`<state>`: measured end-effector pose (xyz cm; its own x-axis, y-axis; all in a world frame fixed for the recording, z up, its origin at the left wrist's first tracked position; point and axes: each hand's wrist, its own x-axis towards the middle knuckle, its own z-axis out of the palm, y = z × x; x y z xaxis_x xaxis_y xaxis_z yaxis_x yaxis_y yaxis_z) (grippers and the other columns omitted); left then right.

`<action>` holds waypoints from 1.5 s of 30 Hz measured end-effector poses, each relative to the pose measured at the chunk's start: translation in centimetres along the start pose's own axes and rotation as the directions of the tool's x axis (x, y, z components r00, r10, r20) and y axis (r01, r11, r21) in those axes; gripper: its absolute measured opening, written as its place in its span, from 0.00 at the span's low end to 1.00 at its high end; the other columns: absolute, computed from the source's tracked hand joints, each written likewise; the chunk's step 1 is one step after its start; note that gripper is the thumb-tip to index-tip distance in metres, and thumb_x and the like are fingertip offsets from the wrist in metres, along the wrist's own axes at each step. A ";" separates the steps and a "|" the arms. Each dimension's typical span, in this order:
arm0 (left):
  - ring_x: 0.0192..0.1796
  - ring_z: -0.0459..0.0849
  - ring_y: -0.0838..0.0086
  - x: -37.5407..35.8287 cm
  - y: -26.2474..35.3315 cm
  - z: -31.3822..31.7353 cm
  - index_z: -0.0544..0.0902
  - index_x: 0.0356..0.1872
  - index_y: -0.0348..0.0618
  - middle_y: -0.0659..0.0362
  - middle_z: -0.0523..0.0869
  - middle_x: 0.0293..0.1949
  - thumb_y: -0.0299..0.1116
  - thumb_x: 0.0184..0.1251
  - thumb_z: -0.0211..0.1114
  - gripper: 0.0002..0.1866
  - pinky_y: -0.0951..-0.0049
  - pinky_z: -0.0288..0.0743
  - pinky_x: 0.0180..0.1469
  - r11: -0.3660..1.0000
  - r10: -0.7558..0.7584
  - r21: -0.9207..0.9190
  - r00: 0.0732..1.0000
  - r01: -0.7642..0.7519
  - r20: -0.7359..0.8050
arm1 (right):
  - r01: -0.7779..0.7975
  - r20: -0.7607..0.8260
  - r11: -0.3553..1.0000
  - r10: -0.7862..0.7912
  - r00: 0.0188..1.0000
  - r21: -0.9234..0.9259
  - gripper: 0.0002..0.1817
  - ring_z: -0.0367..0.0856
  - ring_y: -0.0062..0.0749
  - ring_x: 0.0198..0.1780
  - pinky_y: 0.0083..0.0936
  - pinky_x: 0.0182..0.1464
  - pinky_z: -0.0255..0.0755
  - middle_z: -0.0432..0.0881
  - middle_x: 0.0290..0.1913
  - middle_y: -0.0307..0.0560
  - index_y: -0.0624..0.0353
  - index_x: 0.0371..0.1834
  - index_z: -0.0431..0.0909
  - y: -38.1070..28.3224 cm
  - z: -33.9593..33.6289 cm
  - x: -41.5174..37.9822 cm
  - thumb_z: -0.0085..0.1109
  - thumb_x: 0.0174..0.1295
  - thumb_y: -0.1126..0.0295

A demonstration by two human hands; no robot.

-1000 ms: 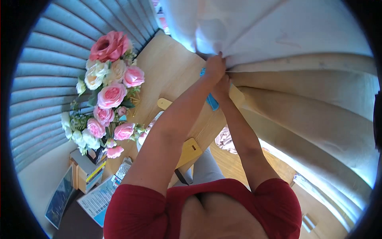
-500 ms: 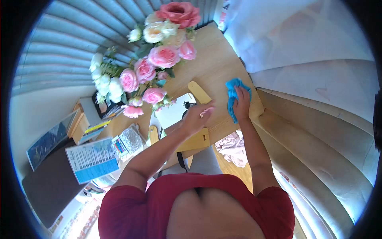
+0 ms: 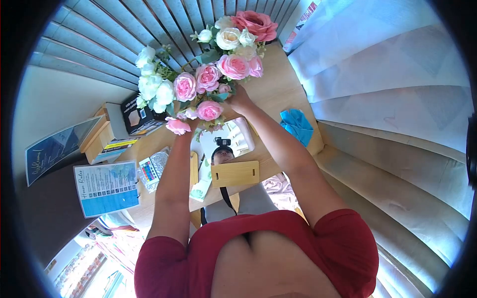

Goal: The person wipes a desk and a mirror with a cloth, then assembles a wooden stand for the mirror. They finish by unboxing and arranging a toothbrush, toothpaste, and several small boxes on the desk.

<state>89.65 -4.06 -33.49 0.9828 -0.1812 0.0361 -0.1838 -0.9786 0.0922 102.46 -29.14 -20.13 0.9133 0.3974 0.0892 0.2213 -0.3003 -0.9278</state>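
Observation:
A bunch of pink and white flowers (image 3: pixel 207 78) stands at the back of the wooden desk, its base hidden below the blooms. My right hand (image 3: pixel 241 101) reaches to the right side of the bunch, with its fingers mostly behind leaves and petals. On the other side, my left hand (image 3: pixel 189 127) goes in under the lower pink blooms, and its fingers are covered too. What either hand touches there cannot be made out. The crumpled blue cloth (image 3: pixel 297 127) lies on the desk at the right, apart from both hands. Between my forearms is a mirror (image 3: pixel 242 133).
A wooden board with slots (image 3: pixel 235 174) is at the mirror's near side. On the left are books (image 3: pixel 117 145), a dark box (image 3: pixel 136 116), a printed house rules sheet (image 3: pixel 106 188) and a colour-marked packet (image 3: pixel 148 170). Curtains (image 3: pixel 387 129) border the right; a chair (image 3: pixel 253 201) is below.
My right hand has let go of the blue cloth and moved left to the flowers. My left hand has moved from above the mirror up under the blooms. The view has shifted.

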 end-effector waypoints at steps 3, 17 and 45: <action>0.56 0.74 0.46 0.1 2.2 0.6 0.71 0.56 0.36 0.41 0.74 0.55 0.37 0.51 0.67 0.30 0.53 0.67 0.57 0.999 -0.025 -0.030 1.000 0.025 -0.001 | -0.221 0.111 0.974 0.224 0.968 -0.041 0.19 0.72 0.46 0.58 0.40 0.57 0.66 0.76 0.52 0.55 0.59 0.49 0.74 0.7 -0.5 -0.4 0.62 0.53 0.68; 0.56 0.73 0.46 8.3 10.2 -0.3 0.70 0.57 0.35 0.40 0.73 0.56 0.37 0.51 0.67 0.31 0.53 0.66 0.57 0.991 -0.046 -0.125 0.998 0.041 -0.041 | -0.387 0.181 0.866 0.345 0.921 0.318 0.38 0.66 0.31 0.63 0.31 0.65 0.59 0.68 0.63 0.47 0.62 0.63 0.64 0.3 -18.0 -2.6 0.66 0.44 0.80; 0.58 0.71 0.45 10.7 11.5 -4.6 0.68 0.59 0.35 0.39 0.71 0.57 0.36 0.51 0.67 0.33 0.53 0.65 0.59 0.951 -0.154 -0.285 0.982 0.118 -0.109 | -0.180 0.141 0.772 0.119 0.983 0.610 0.33 0.72 0.30 0.57 0.30 0.60 0.65 0.76 0.52 0.42 0.61 0.56 0.70 -1.8 -15.1 -1.0 0.72 0.42 0.76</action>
<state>97.98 -16.80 -27.46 0.9915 -0.0165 0.1292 -0.0643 -0.9246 0.3754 106.34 -42.03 -13.05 0.8759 0.4769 -0.0732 -0.2022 0.2251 -0.9531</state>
